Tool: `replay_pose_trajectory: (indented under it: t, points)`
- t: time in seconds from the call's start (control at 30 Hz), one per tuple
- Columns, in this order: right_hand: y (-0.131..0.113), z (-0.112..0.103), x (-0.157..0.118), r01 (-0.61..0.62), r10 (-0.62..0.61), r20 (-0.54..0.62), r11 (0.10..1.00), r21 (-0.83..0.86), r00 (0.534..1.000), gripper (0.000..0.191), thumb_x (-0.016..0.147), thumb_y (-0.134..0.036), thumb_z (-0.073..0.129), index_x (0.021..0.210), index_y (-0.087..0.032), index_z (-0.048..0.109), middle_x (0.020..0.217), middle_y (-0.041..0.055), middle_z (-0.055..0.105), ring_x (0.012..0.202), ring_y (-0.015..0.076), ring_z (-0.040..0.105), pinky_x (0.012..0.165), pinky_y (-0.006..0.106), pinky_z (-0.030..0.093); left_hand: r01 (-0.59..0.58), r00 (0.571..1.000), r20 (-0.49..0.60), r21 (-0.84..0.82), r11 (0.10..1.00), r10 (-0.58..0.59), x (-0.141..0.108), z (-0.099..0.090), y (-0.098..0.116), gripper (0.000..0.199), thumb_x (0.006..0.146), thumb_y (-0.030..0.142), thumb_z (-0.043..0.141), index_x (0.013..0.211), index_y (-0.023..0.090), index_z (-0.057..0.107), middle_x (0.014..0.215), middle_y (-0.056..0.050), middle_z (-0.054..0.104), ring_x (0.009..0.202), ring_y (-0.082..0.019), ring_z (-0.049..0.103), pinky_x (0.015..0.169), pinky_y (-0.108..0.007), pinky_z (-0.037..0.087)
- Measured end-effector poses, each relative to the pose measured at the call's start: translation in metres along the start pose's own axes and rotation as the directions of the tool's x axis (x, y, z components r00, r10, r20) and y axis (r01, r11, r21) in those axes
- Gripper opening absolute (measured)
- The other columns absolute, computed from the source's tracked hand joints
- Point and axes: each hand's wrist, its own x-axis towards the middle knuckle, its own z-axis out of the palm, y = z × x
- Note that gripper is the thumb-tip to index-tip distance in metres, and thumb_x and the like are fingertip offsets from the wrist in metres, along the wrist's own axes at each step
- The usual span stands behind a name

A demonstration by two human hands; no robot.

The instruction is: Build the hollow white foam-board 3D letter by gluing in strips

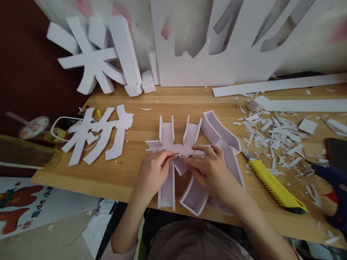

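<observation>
A hollow white foam-board character lies on the wooden table in front of me, thin upright walls along many of its edges. At the character's centre, my left hand is closed, thumb and index finger pinching a small white foam strip. Opposite it, my right hand grips the same strip between thumb and fingertips. Its other fingers reach over the character's right side and hide part of it. How far the strip touches the base is hidden by my fingers.
Right of the character lie a yellow utility knife, a pile of foam scraps and a blue glue gun. Flat cut characters lie left. A finished foam character and cut-out foam sheet lean at the back.
</observation>
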Motion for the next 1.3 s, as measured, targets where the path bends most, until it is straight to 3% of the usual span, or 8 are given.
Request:
replay_pose_trajectory:
  t: [0.43, 1.07, 1.3]
  points:
    - [-0.001, -0.001, 0.001, -0.007, 0.007, 0.003, 1.0, 0.016, 1.0, 0.026, 0.097, -0.012, 0.059, 0.111, -0.027, 0.076, 0.085, 0.0003, 0.079, 0.121, 0.0332, 0.06, 0.105, 0.054, 0.026, -0.026, 0.999, 0.024, 0.054, 0.998, 0.024, 0.002, -0.003, 0.013, 0.015, 0.095, 0.013, 0.056, 0.086, 0.022, 0.063, 0.082, -0.001, 0.073, 0.078, -0.019, 0.069, 0.071, -0.029, 0.05]
    - [0.001, 0.001, -0.001, 0.031, -0.031, -0.041, 0.999, 0.011, 0.999, 0.022, 0.095, -0.01, 0.062, 0.109, -0.021, 0.075, 0.085, 0.0016, 0.078, 0.119, 0.0344, 0.061, 0.104, 0.055, 0.028, -0.045, 0.998, -0.05, 0.011, 0.999, 0.046, 0.001, 0.003, 0.006, 0.013, 0.091, 0.008, 0.061, 0.087, 0.02, 0.063, 0.081, 0.0, 0.072, 0.077, -0.017, 0.069, 0.07, -0.026, 0.051]
    - [0.0, 0.0, -0.001, 0.027, -0.026, -0.019, 0.999, 0.042, 0.999, 0.021, 0.097, -0.012, 0.06, 0.106, -0.024, 0.076, 0.082, -0.0009, 0.077, 0.12, 0.035, 0.06, 0.103, 0.057, 0.025, -0.062, 0.997, -0.043, 0.031, 0.998, 0.063, 0.0, 0.001, 0.008, 0.012, 0.092, 0.011, 0.061, 0.085, 0.021, 0.064, 0.081, -0.001, 0.073, 0.076, -0.017, 0.069, 0.071, -0.028, 0.051]
